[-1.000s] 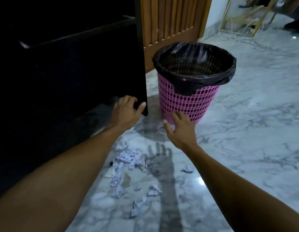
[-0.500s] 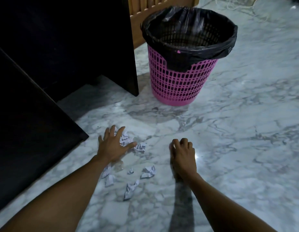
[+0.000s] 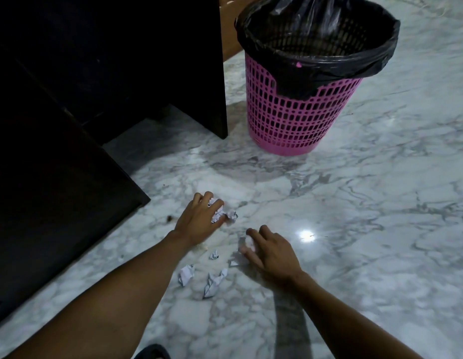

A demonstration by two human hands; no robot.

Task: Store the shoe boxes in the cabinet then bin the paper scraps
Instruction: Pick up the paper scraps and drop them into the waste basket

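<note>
Several crumpled white paper scraps lie on the marble floor (image 3: 354,203). My left hand (image 3: 199,218) curls its fingers round a clump of scraps (image 3: 220,213) near the cabinet. My right hand (image 3: 269,250) pinches another scrap (image 3: 242,244) between thumb and fingers. Loose scraps (image 3: 213,281) stay on the floor between my forearms. The pink mesh bin (image 3: 297,117) with a black liner stands upright beyond my hands. The dark cabinet (image 3: 95,73) fills the left side; no shoe boxes show.
The cabinet's open dark door (image 3: 56,203) juts toward me at the left. A wooden slatted panel (image 3: 230,42) stands behind the bin. A bright light reflection (image 3: 306,235) glares on the floor right of my right hand.
Both hands have come down from the cabinet and bin to the floor. The left hand has closed its fingers on scraps, and the right hand has moved left onto a scrap.
</note>
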